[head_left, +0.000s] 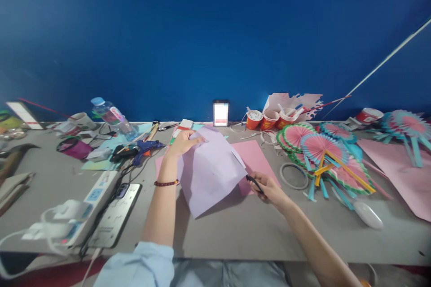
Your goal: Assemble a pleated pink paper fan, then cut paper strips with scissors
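A lilac sheet of paper is lifted at an angle over the grey table. My left hand grips its upper left edge, with the thumb lying on top of the sheet. At the sheet's right corner, my right hand is closed around the black handles of scissors. Their blades are hidden by the paper, and a slit or loose strip shows along the right edge just above. Pink paper lies flat beneath and behind the lilac sheet.
Left are a power strip, a phone, a blue glue gun and a water bottle. Red paper cups stand at the back. Pleated paper fans, a tape roll and a white mouse lie right.
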Available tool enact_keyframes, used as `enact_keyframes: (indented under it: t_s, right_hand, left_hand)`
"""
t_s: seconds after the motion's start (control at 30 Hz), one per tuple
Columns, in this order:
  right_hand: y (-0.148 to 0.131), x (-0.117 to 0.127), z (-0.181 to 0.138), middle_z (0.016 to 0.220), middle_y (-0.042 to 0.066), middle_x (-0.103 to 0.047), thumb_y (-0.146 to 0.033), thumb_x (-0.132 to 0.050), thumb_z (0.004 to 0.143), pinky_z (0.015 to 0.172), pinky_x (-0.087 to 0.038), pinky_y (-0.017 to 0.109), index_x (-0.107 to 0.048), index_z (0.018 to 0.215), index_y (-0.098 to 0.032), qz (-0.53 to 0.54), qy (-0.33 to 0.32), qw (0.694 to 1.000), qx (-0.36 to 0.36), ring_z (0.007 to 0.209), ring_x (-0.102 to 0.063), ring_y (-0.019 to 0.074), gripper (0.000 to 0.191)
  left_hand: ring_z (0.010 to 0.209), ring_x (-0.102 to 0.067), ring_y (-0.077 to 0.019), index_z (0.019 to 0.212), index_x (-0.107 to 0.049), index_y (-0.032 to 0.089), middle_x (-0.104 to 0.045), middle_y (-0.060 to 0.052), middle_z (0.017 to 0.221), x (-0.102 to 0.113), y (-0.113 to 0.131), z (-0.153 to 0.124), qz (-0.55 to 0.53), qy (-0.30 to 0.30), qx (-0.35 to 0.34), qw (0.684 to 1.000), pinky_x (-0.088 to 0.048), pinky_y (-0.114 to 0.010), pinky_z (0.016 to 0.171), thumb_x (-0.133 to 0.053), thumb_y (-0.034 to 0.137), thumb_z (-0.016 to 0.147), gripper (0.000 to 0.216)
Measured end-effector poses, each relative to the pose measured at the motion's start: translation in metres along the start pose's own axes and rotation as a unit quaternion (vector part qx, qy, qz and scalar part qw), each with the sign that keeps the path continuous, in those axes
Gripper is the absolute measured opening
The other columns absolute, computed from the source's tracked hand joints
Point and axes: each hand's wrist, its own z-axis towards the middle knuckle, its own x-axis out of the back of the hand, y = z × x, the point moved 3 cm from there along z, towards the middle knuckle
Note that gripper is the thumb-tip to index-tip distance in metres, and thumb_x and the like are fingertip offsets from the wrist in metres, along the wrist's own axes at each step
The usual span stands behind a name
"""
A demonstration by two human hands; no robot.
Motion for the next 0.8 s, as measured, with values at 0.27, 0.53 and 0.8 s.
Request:
enact_keyframes:
  t_s: [0.27, 0.53, 0.8]
  right_hand:
    - [-0.0021, -0.0018, -0.0003, 0.047, -0.011, -0.042, -0.062, -0.07, 0.064, 0.032, -0.013, 0.015, -0.047, 0.076, -0.02, 0.005, 0.007, 1.0, 0.001, 0.032, -0.024, 0.001, 0.049]
    - [-0.0001, -0.0005, 0.0008, 0.047, -0.009, -0.043, -0.062, -0.071, 0.064, 0.03, -0.013, 0.015, -0.048, 0.076, -0.02, 0.007, 0.003, 1.0, -0.001, 0.031, -0.026, 0.0009, 0.05]
    - [0.0076, -0.0023, 0.0064, 0.044, -0.01, -0.041, -0.065, -0.069, 0.065, 0.029, -0.011, 0.015, -0.044, 0.074, -0.021, 0.023, -0.005, 1.0, -0.005, 0.03, -0.023, 0.0011, 0.051]
  left_hand:
    - [0.064, -0.06, -0.0156, 0.078, -0.073, 0.014, -0.071, -0.004, 0.073, -0.0006, -0.0015, 0.0009, 0.004, 0.002, -0.002, 1.0, -0.043, -0.023, 0.057, -0.077, 0.043, 0.063, 0.033]
    - [0.054, -0.048, -0.0114, 0.066, -0.064, 0.015, -0.057, 0.001, 0.06, -0.001, 0.0039, 0.0014, 0.055, 0.032, -0.042, 0.997, -0.035, -0.023, 0.051, -0.07, 0.05, 0.069, 0.035]
    - [0.079, -0.057, -0.0181, 0.091, -0.065, 0.017, -0.066, -0.005, 0.09, -0.008, 0.0009, 0.0042, 0.122, 0.089, -0.055, 0.987, -0.043, -0.027, 0.069, -0.065, 0.049, 0.075, 0.036]
